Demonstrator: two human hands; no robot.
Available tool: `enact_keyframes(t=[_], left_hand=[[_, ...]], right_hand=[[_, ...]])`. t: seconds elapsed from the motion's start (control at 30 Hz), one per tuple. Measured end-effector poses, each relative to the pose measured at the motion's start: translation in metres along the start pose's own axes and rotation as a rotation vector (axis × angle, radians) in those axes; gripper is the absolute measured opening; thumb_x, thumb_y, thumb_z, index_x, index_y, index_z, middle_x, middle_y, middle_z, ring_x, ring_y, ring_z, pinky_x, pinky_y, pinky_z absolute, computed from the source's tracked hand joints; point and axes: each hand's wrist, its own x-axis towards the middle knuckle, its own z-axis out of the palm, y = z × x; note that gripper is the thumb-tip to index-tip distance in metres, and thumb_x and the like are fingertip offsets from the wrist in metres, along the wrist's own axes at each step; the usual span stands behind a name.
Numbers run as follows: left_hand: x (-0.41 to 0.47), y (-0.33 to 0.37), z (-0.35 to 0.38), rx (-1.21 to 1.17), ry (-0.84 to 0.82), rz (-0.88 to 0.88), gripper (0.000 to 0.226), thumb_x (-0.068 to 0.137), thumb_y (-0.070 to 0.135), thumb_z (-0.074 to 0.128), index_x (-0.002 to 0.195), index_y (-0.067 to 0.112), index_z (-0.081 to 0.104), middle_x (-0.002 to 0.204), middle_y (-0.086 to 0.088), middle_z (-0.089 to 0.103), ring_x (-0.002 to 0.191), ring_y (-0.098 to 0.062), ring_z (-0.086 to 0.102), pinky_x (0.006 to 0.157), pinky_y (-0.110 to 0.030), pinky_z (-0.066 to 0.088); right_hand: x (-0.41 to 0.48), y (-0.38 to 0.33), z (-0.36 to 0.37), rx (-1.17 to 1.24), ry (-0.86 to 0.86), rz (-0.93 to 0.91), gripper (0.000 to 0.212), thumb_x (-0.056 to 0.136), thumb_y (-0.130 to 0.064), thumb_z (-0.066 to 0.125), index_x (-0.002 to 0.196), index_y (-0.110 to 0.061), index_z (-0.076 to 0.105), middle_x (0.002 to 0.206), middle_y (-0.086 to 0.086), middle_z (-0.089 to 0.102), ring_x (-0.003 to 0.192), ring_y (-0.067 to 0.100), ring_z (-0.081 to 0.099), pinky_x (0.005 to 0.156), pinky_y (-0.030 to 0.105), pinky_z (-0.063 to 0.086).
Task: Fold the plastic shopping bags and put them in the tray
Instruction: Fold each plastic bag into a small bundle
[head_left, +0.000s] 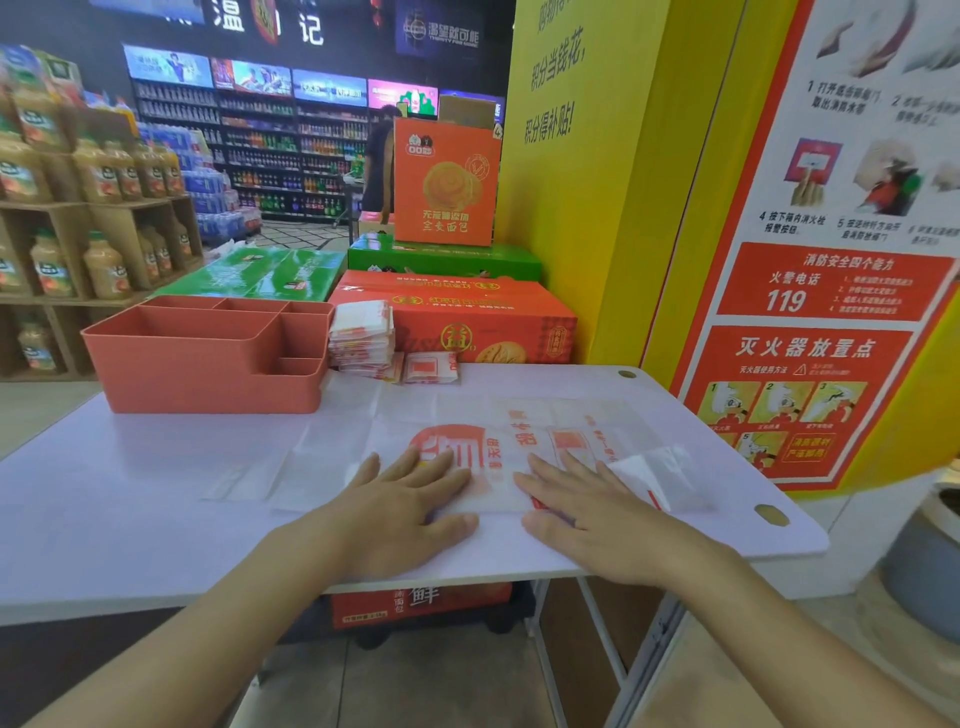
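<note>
Both flat hands, left hand (402, 512) and right hand (592, 514), press the bag (524, 436).

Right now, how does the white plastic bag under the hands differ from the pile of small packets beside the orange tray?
The white plastic shopping bag lies spread flat and wide; the pile of folded bags is small squares stacked up. The left hand and right hand press the bag; nothing touches the pile. The bag lies near the front; the pile stands farther back, beside the orange compartment tray. Both are white with red print.
</note>
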Motion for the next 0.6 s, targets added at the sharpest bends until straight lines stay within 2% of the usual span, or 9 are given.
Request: enact_keyframes(t=[0.13, 0.2, 0.27, 0.3, 0.33, 0.4, 0.43, 0.5, 0.6], left_hand=[[-0.004, -0.001, -0.008, 0.046, 0.133, 0.007, 0.080, 0.087, 0.079, 0.020, 0.157, 0.041, 0.020, 0.164, 0.020, 0.013, 0.153, -0.007, 0.010, 0.125, -0.036, 0.011], [-0.005, -0.002, -0.014, 0.066, 0.166, 0.017, 0.072, 0.093, 0.074, 0.027, 0.155, 0.038, 0.029, 0.162, 0.019, 0.024, 0.150, -0.006, 0.022, 0.121, -0.032, 0.020], [-0.006, -0.003, -0.018, 0.089, 0.163, 0.038, 0.079, 0.086, 0.078, 0.019, 0.152, 0.038, 0.036, 0.159, 0.018, 0.033, 0.146, -0.008, 0.032, 0.119, -0.034, 0.028], [-0.006, -0.003, -0.021, 0.100, 0.159, 0.044, 0.084, 0.081, 0.080, 0.013, 0.150, 0.038, 0.039, 0.156, 0.018, 0.038, 0.143, -0.009, 0.037, 0.118, -0.035, 0.033], [-0.006, -0.004, -0.022, 0.103, 0.156, 0.045, 0.089, 0.076, 0.080, 0.009, 0.148, 0.039, 0.041, 0.154, 0.017, 0.042, 0.140, -0.010, 0.042, 0.115, -0.037, 0.036], [-0.005, -0.008, -0.023, 0.099, 0.156, 0.041, 0.091, 0.074, 0.083, 0.006, 0.145, 0.040, 0.044, 0.150, 0.016, 0.048, 0.134, -0.012, 0.048, 0.111, -0.039, 0.042], [-0.005, -0.010, -0.024, 0.103, 0.152, 0.044, 0.088, 0.077, 0.083, 0.008, 0.145, 0.040, 0.043, 0.149, 0.016, 0.048, 0.133, -0.013, 0.049, 0.110, -0.039, 0.043], [-0.006, -0.016, -0.024, 0.117, 0.122, 0.050, 0.071, 0.090, 0.078, 0.024, 0.148, 0.041, 0.039, 0.154, 0.017, 0.042, 0.137, -0.012, 0.046, 0.114, -0.039, 0.039], [-0.008, -0.021, -0.030, 0.102, 0.095, 0.059, 0.055, 0.099, 0.051, 0.042, 0.152, 0.038, 0.036, 0.157, 0.018, 0.037, 0.140, -0.010, 0.042, 0.118, -0.034, 0.034]], right_hand=[[-0.007, 0.009, -0.009, -0.007, 0.120, -0.002, 0.059, 0.096, -0.070, 0.033, 0.151, -0.047, 0.038, 0.162, -0.025, 0.024, 0.152, 0.003, 0.015, 0.126, 0.033, 0.014], [-0.009, 0.014, -0.015, -0.082, 0.133, -0.031, 0.071, 0.089, -0.075, 0.020, 0.148, -0.044, 0.045, 0.159, -0.023, 0.034, 0.148, 0.003, 0.025, 0.122, 0.027, 0.018], [-0.011, 0.017, -0.018, -0.138, 0.141, -0.056, 0.088, 0.081, -0.075, 0.005, 0.148, -0.039, 0.048, 0.157, -0.021, 0.039, 0.147, 0.004, 0.030, 0.119, 0.022, 0.018], [-0.011, 0.018, -0.018, -0.166, 0.146, -0.061, 0.088, 0.082, -0.073, 0.002, 0.149, -0.036, 0.047, 0.157, -0.020, 0.040, 0.146, 0.005, 0.032, 0.118, 0.021, 0.018], [-0.011, 0.019, -0.017, -0.186, 0.161, -0.069, 0.081, 0.089, -0.068, 0.005, 0.151, -0.034, 0.045, 0.157, -0.019, 0.040, 0.146, 0.005, 0.032, 0.119, 0.021, 0.018], [-0.013, 0.024, -0.015, -0.188, 0.207, -0.053, 0.052, 0.106, -0.049, 0.025, 0.152, -0.033, 0.042, 0.157, -0.017, 0.040, 0.146, 0.006, 0.033, 0.121, 0.024, 0.022], [-0.014, 0.027, -0.014, -0.167, 0.226, -0.028, 0.046, 0.107, -0.038, 0.034, 0.153, -0.033, 0.040, 0.158, -0.017, 0.039, 0.145, 0.006, 0.033, 0.121, 0.025, 0.024], [-0.017, 0.032, -0.014, -0.137, 0.247, 0.031, 0.048, 0.105, -0.029, 0.039, 0.153, -0.032, 0.039, 0.159, -0.016, 0.038, 0.146, 0.006, 0.032, 0.120, 0.026, 0.025], [-0.018, 0.036, -0.015, -0.124, 0.299, 0.079, 0.045, 0.107, -0.029, 0.037, 0.151, -0.033, 0.043, 0.157, -0.016, 0.041, 0.144, 0.006, 0.035, 0.118, 0.026, 0.029]])
